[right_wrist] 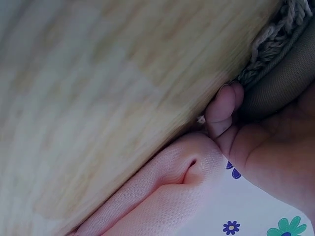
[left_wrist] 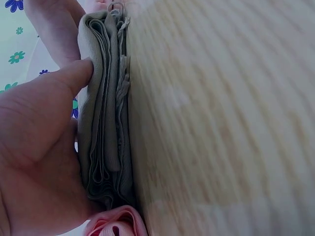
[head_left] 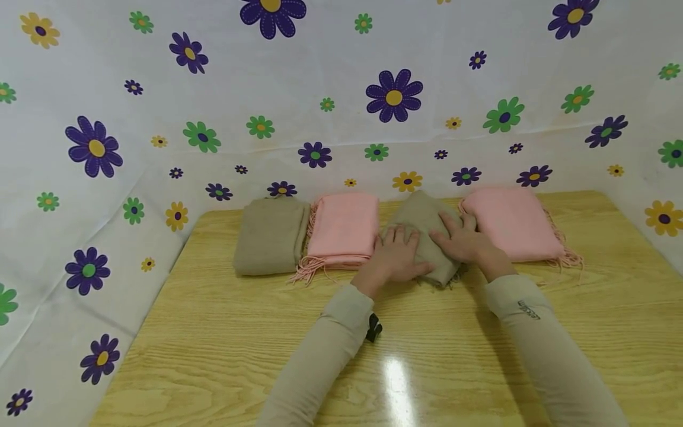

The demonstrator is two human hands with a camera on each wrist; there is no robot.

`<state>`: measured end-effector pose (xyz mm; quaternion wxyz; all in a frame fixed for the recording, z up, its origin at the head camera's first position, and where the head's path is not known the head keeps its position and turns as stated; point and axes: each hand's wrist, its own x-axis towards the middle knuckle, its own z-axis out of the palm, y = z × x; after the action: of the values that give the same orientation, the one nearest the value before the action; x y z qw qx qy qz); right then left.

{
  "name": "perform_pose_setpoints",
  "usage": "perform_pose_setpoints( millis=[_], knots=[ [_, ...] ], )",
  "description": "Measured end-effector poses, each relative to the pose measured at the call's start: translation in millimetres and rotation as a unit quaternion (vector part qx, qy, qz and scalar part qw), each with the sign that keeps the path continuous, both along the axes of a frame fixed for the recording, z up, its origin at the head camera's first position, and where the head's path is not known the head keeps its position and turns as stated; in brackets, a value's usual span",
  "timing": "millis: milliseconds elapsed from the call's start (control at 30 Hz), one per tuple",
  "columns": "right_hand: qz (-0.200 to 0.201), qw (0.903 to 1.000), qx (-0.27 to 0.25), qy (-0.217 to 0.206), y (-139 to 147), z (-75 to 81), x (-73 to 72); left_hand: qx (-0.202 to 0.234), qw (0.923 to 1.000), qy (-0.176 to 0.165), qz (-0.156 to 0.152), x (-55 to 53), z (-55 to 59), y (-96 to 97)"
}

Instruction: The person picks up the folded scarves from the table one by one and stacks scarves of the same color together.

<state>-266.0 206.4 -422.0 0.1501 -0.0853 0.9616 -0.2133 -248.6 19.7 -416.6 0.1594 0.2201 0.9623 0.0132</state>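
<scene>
A folded grey-beige scarf [head_left: 421, 216] lies turned at an angle on the table, its layered edge and fringe showing in the left wrist view. My left hand [head_left: 397, 258] rests flat on its left part, fingers extended and the thumb at the near end. On the right side my right hand [head_left: 463, 238] touches it with spread fingers. Some fingers [right_wrist: 222, 108] of that hand reach down at the scarf's edge, close by a folded pink scarf [head_left: 512, 225]. Another pink scarf [head_left: 344, 228] with fringe lies just left of my left hand.
A second folded grey-beige scarf [head_left: 269, 237] sits at the left end of the row. The wooden table [head_left: 213, 344] ends at a flower-printed cloth [head_left: 341, 71] behind and at the sides. A small black object [head_left: 374, 328] shows beside the left sleeve.
</scene>
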Motion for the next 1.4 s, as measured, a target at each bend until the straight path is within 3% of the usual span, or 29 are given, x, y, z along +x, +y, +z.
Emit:
perform_pose_setpoints(
  millis=[267, 500, 667, 900, 1000, 1200, 1400],
  knots=[
    [-0.008, 0.9999, 0.004, -0.004, 1.0, -3.3, -1.3, 0.011, 0.9997, -0.018, -0.015, -3.7, 4.3, -2.3],
    [-0.012, 0.9999, 0.012, -0.003, -1.1, -4.0, -1.8, 0.010, 0.9996, -0.024, -0.010, -14.0, -5.5, -2.4],
    [-0.012, 0.9998, 0.019, 0.001, -4.4, -5.8, -3.3, 0.000, 0.9998, 0.017, 0.006, -0.5, 3.2, -0.1],
    [-0.018, 0.9995, 0.027, 0.004, -8.2, -5.4, -4.9, -0.029, 0.9897, 0.115, 0.081, 23.3, 6.9, 17.8],
    [-0.019, 0.9990, 0.038, 0.016, -9.1, -4.4, -5.0, -0.012, 0.9890, 0.107, 0.102, 27.7, 4.1, 22.4],
    [-0.021, 0.9935, 0.090, 0.066, -6.6, 0.0, -3.8, 0.062, 0.9887, 0.087, 0.105, 26.8, -1.8, 22.6],
    [-0.038, 0.9950, 0.057, 0.073, -4.3, 3.8, -6.3, 0.090, 0.9876, 0.079, 0.101, 24.5, -3.2, 22.1]
  ],
)
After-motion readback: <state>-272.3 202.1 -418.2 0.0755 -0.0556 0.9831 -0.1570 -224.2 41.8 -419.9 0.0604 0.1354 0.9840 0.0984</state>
